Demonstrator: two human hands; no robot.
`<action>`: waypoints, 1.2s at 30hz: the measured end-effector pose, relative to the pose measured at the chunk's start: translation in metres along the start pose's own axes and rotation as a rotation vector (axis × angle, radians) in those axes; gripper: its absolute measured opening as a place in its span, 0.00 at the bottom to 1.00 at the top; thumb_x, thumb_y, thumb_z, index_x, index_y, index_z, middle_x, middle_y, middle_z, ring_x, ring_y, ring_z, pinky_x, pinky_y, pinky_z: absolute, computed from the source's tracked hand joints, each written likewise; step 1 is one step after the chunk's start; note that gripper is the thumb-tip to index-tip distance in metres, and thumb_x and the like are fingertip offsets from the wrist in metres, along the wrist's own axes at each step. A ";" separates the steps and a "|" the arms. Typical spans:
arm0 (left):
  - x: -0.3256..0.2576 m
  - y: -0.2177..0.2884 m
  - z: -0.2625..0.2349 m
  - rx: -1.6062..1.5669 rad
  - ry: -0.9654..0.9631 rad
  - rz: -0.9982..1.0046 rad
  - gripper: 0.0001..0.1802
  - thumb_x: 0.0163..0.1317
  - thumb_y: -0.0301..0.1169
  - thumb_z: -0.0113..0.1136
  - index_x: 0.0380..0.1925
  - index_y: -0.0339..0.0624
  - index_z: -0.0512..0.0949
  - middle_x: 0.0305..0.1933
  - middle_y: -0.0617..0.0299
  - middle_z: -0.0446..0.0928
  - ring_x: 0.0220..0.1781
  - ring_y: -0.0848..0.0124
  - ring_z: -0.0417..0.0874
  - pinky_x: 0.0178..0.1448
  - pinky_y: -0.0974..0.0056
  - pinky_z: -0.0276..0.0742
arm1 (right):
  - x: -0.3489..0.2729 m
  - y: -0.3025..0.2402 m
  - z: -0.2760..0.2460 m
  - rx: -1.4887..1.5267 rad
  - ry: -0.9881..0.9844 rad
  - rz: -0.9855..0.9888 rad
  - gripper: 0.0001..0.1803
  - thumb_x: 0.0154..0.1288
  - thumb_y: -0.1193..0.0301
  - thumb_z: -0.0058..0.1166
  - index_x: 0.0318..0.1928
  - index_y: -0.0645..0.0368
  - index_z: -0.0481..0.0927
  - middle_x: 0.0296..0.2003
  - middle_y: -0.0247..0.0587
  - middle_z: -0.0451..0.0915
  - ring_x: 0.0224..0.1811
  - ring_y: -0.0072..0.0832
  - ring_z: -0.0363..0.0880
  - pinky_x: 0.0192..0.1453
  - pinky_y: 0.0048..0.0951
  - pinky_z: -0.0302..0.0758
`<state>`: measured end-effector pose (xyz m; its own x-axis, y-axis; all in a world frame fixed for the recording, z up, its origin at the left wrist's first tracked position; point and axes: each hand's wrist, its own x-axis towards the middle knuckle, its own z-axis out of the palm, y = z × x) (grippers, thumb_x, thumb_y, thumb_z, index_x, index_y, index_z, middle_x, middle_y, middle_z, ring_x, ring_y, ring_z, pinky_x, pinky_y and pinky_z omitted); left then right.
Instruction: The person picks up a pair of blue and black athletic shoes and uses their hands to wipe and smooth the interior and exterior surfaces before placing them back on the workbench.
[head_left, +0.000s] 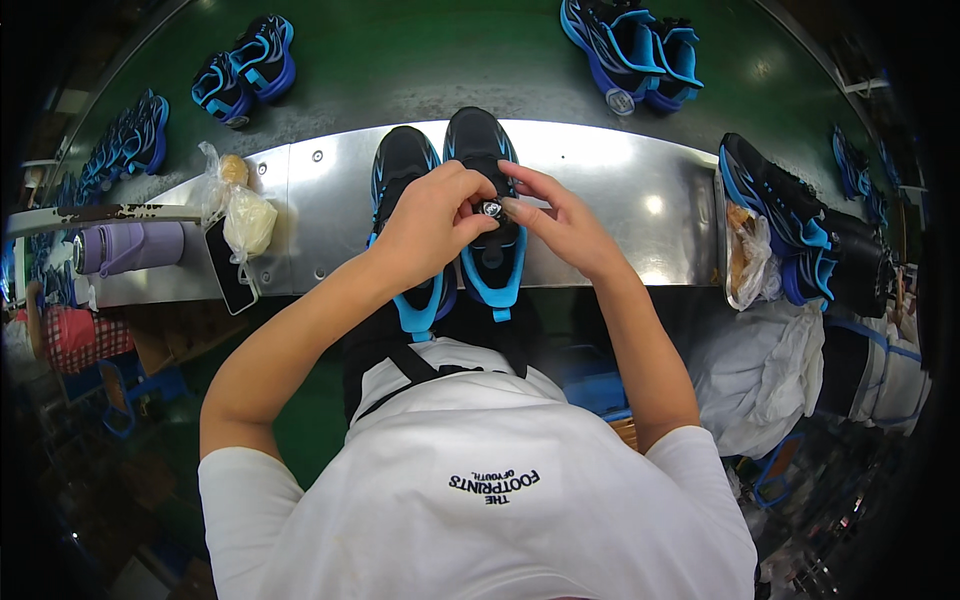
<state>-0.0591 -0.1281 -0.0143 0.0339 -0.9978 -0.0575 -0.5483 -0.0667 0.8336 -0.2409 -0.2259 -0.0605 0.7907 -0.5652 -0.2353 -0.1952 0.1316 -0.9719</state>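
Observation:
Two black sports shoes with bright blue lining stand side by side before me on the metal ledge, toes pointing away: a left shoe (402,165) and a right shoe (478,135). Over the right shoe's tongue sits a small round black dial (491,208) with a pale mark on top. My left hand (432,215) is closed, thumb and forefinger pinching at the dial's left side. My right hand (570,228) reaches in from the other side; its thumb tip touches the dial's edge. Its forefinger stretches apart from the thumb to the shoe's upper. The left hand's lower fingers are partly hidden.
The metal ledge (610,180) borders a green work surface (430,60). More shoe pairs (245,70) stand beyond and at both sides. Bagged food (248,220), a phone (230,265) and a purple bottle (135,247) lie left. A tray (730,270) with bagged food is right.

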 end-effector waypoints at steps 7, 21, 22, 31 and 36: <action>0.005 -0.002 -0.001 0.021 -0.047 0.065 0.13 0.51 0.21 0.66 0.38 0.37 0.78 0.36 0.60 0.74 0.32 0.69 0.76 0.38 0.67 0.73 | 0.005 0.000 0.010 -0.168 -0.006 0.017 0.28 0.67 0.64 0.55 0.66 0.53 0.67 0.65 0.41 0.64 0.68 0.31 0.60 0.67 0.33 0.64; 0.003 -0.011 0.002 0.064 -0.035 0.113 0.20 0.49 0.22 0.67 0.45 0.40 0.80 0.38 0.58 0.77 0.37 0.64 0.78 0.43 0.64 0.75 | 0.016 0.028 0.022 -0.011 0.074 -0.034 0.30 0.61 0.64 0.57 0.64 0.54 0.69 0.67 0.54 0.59 0.71 0.43 0.56 0.69 0.38 0.60; 0.003 -0.013 0.002 0.072 -0.047 0.117 0.20 0.49 0.22 0.67 0.45 0.41 0.80 0.37 0.58 0.77 0.38 0.64 0.78 0.44 0.63 0.75 | 0.015 0.031 0.024 -0.012 0.073 -0.034 0.30 0.61 0.64 0.57 0.64 0.54 0.69 0.67 0.54 0.59 0.71 0.43 0.56 0.69 0.38 0.60; -0.041 -0.003 -0.036 0.149 0.424 -0.019 0.12 0.55 0.30 0.65 0.40 0.41 0.80 0.44 0.61 0.77 0.36 0.70 0.74 0.39 0.68 0.70 | 0.007 0.006 -0.022 0.243 0.168 0.034 0.22 0.69 0.61 0.52 0.60 0.56 0.75 0.57 0.38 0.75 0.58 0.30 0.72 0.62 0.31 0.69; -0.061 -0.031 -0.027 0.023 0.196 -0.187 0.12 0.54 0.27 0.65 0.40 0.40 0.80 0.42 0.63 0.76 0.34 0.75 0.71 0.39 0.71 0.68 | 0.029 -0.003 -0.032 0.131 0.137 0.109 0.21 0.71 0.62 0.51 0.58 0.58 0.76 0.54 0.39 0.77 0.55 0.26 0.75 0.60 0.29 0.70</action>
<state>-0.0216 -0.0648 -0.0214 0.2962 -0.9499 -0.0999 -0.5359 -0.2519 0.8058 -0.2358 -0.2686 -0.0643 0.6811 -0.6461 -0.3443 -0.1910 0.2972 -0.9355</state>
